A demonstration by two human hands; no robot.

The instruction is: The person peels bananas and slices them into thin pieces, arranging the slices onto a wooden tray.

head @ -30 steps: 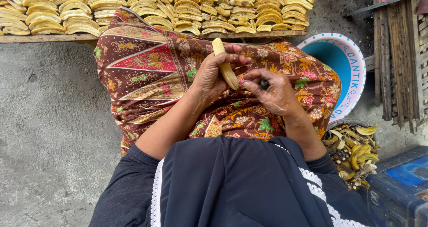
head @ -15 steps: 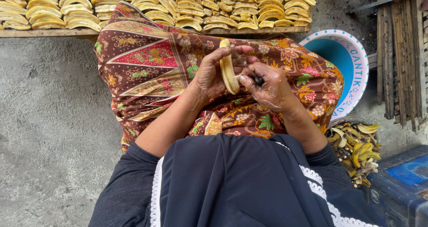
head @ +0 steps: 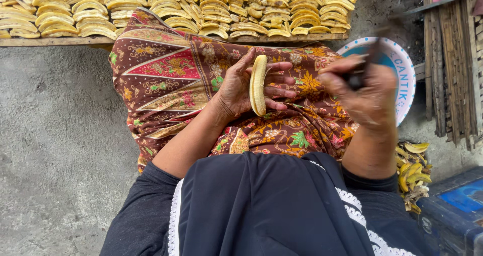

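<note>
Head view (only view supplied). Left hand [head: 239, 87] lies palm-up over the lap, fingers [head: 282, 91] half curled, cupping a peeled banana [head: 258, 85]. The fruit stands roughly upright across the fingers, thumb-side edge steadying it; grip loose, not clenched. It sits above the patterned batik cloth [head: 166, 80] covering the knees, approx. centre of frame.

Right hand [head: 365, 92] is raised to the right, well apart from the fruit, closed round a dark handle, prob. a small knife [head: 363, 69]. Blade end blurred; edge direction cannot be told.

Surroundings: wooden board [head: 55, 41] along the top carries rows of sliced banana pieces [head: 211, 9], laid close, some overlapping. Round blue-and-white basin [head: 402, 70] sits behind the right hand, partly hidden by it. Heap of peels [head: 412, 173] on the ground at right, beside a blue crate [head: 460, 205]. Bamboo slats [head: 453, 60] stand at far right. Concrete floor [head: 55, 150] at left.

Judgement, step in hand: slicing the peeled fruit lengthwise. To do it well:
- keep the banana seated in the finger cradle, not pinched (soft flesh bruises easily);
- bring the blade in flat along the fruit's long axis, fingertips kept below the cut line;
- draw in one even pass so the halves match those on the board;
- keep the work over the cloth, so a dropped slice lands clean.

Risk noted: open palm under the blade; light pressure advised.
</note>
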